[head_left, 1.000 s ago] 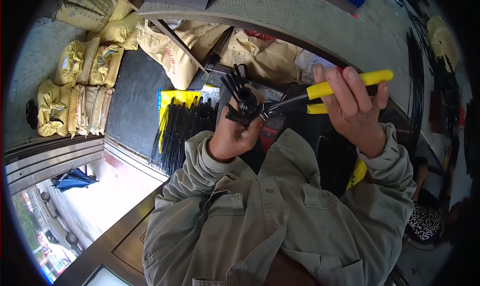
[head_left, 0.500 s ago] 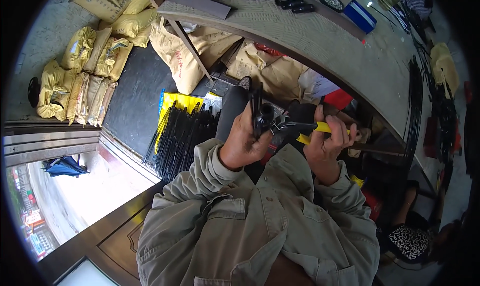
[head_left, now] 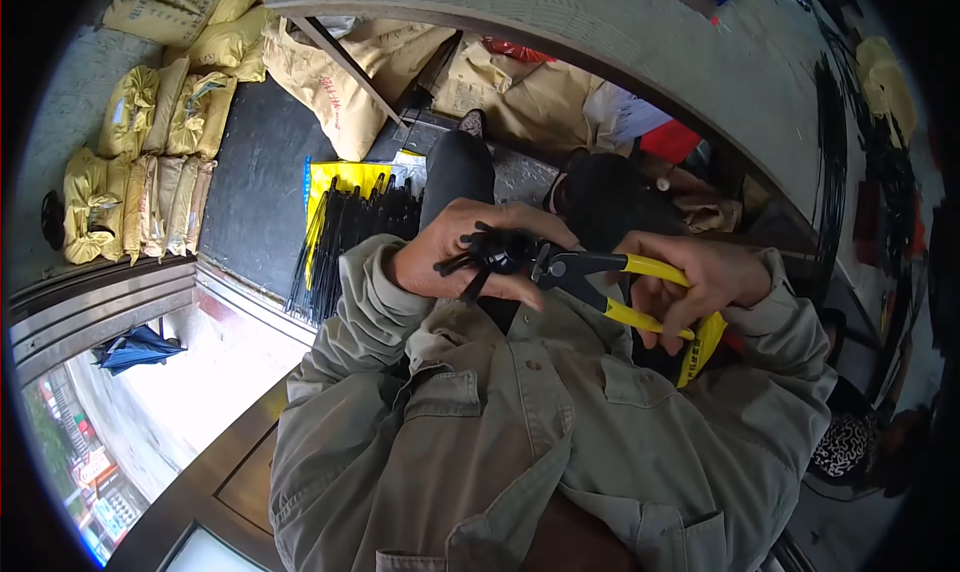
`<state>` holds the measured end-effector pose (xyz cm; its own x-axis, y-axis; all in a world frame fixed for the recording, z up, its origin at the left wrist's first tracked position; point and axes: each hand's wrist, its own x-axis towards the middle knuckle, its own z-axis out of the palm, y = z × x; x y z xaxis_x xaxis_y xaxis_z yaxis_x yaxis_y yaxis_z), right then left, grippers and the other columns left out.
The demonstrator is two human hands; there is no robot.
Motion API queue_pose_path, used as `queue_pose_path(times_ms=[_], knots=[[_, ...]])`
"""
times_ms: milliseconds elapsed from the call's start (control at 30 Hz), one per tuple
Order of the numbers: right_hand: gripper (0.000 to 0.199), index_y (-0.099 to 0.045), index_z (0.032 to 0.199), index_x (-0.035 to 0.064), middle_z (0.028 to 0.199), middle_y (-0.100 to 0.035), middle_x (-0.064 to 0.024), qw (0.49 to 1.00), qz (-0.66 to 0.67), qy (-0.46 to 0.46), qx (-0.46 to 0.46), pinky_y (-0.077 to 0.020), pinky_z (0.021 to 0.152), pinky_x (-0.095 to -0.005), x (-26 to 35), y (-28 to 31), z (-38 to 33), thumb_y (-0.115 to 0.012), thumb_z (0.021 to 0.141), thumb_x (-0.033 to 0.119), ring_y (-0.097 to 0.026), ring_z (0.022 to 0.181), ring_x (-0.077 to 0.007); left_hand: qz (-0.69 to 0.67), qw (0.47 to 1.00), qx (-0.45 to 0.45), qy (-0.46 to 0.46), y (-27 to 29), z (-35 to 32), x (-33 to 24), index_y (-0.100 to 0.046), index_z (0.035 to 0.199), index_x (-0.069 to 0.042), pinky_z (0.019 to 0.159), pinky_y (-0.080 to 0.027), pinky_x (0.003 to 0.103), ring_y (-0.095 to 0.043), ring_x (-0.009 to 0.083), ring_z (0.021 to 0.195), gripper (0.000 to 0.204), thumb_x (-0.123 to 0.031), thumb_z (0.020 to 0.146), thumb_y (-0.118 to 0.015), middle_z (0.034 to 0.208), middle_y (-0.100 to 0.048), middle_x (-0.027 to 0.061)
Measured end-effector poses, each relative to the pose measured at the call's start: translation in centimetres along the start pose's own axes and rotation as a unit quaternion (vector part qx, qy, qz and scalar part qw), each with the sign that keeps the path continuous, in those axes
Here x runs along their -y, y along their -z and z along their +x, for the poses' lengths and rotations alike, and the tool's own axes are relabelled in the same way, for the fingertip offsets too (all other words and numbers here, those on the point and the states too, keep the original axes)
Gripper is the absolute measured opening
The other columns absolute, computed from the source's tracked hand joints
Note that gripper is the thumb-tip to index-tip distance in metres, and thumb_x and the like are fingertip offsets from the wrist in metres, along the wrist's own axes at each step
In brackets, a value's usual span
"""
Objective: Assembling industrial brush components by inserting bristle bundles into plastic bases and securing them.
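My left hand (head_left: 470, 252) grips a small bunch of black strips (head_left: 490, 254) close to my chest, their ends sticking out left and down. My right hand (head_left: 690, 277) holds yellow-handled pliers (head_left: 610, 284) by both handles. The dark jaws of the pliers touch the bunch right beside my left fingers. Both sleeves are olive-grey. My dark-trousered leg shows just beyond the hands.
A pile of long black strips (head_left: 345, 237) lies on a yellow sheet (head_left: 345, 179) on the floor to the left. Yellow sacks (head_left: 150, 162) are stacked further left, tan sacks (head_left: 330, 77) ahead. A grey curved tabletop (head_left: 640, 42) spans the top, with black strips (head_left: 830, 162) at its right.
Both hands dropped from in front toward my chest. The pliers, earlier raised at the right, now point left with their jaws on the bunch.
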<state>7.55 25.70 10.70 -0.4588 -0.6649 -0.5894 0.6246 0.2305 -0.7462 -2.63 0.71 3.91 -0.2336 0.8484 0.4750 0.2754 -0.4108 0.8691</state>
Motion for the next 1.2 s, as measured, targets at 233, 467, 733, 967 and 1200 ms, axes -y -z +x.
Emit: queue_pose_path(times_ms=[233,467,733,967,1200], knots=[[0.062,-0.031,0.121,0.0022,0.089,-0.058,-0.0162,0.74,-0.56,0.19,-0.32,-0.0484,0.066,-0.0324,-1.4,-2.2,0.8,-0.068,0.072,0.009,-0.061,0.074,-0.0264,0.122,0.984,-0.113,0.063,-0.9,-0.9,0.4,-0.055,0.105,0.001,0.074,-0.048,0.031,-0.062,0.0235,0.085,0.051,-0.02,0.064,-0.078,0.098,-0.061,0.0127],[0.058,-0.037,0.119,0.002,0.093,-0.058,-0.021,0.999,0.039,0.017,-0.005,-0.0479,0.069,-0.037,-1.2,-0.6,0.2,-0.068,0.071,0.009,-0.06,0.08,-0.0348,0.002,0.999,-0.041,0.012,-0.8,-0.4,1.1,-0.055,0.105,0.001,0.073,-0.048,0.03,-0.062,0.0227,0.085,0.052,-0.019,0.064,-0.078,0.099,-0.061,0.0122],[0.059,-0.037,0.122,0.0023,0.098,-0.057,-0.0193,0.894,-0.386,0.142,-0.18,-0.0486,0.072,-0.0341,-2.0,-1.0,0.0,-0.068,0.072,0.014,-0.06,0.084,-0.0307,-0.003,0.999,-0.042,0.022,-0.6,0.3,0.9,-0.055,0.107,0.0,0.072,-0.047,0.03,-0.062,0.0229,0.086,0.052,-0.018,0.063,-0.078,0.101,-0.061,0.0116],[0.033,-0.056,0.106,0.0044,0.105,-0.05,-0.0152,0.789,-0.477,0.269,-0.278,-0.0473,0.073,-0.0337,-1.9,-0.4,0.8,-0.063,0.075,0.013,-0.057,0.084,-0.0293,0.038,0.994,-0.085,0.049,-1.0,0.0,0.8,-0.056,0.104,0.0,0.071,-0.047,0.03,-0.061,0.0225,0.085,0.052,-0.019,0.062,-0.079,0.099,-0.061,0.0106],[0.031,-0.062,0.096,0.0044,0.099,-0.051,-0.0128,0.564,-0.647,0.267,-0.438,-0.047,0.068,-0.0337,-3.2,-0.1,3.6,-0.065,0.074,0.026,-0.056,0.078,-0.026,0.12,0.971,-0.178,0.108,-2.0,0.0,0.2,-0.056,0.102,0.0,0.07,-0.045,0.028,-0.06,0.0203,0.08,0.053,-0.024,0.061,-0.079,0.09,-0.061,0.009]])
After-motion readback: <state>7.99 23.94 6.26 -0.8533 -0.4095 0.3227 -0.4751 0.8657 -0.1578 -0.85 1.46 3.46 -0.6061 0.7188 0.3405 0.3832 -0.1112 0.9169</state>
